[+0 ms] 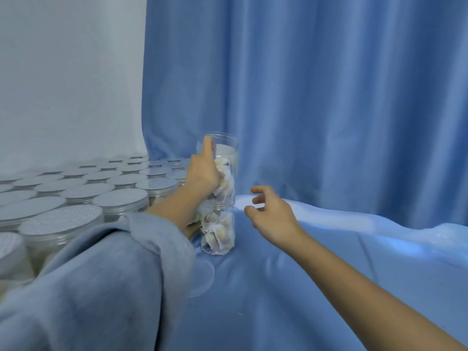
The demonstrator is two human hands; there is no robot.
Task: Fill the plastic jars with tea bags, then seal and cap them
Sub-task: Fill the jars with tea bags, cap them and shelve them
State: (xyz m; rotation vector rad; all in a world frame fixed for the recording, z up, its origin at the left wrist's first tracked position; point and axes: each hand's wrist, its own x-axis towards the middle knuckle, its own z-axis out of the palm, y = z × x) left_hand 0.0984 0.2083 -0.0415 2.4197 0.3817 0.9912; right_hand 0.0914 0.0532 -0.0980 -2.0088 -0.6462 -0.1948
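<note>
Two clear plastic jars stand stacked on the blue cloth; both hold white tea bags. My left hand [203, 168] grips the upper jar [226, 171] from its left side, thumb up along the wall near the rim. The lower jar [220, 234] stands under it, partly hidden by my left forearm. My right hand [272, 215] hovers just right of the stack with fingers spread and loosely curled, touching nothing. A clear plastic lid [202, 277] lies on the cloth in front of the stack, half hidden by my left sleeve.
Several capped jars with silver-white lids [76, 196] fill the left side in rows. A blue curtain [329, 97] hangs behind, and blue cloth [278, 300] covers the surface to the right. A white wall is at the back left.
</note>
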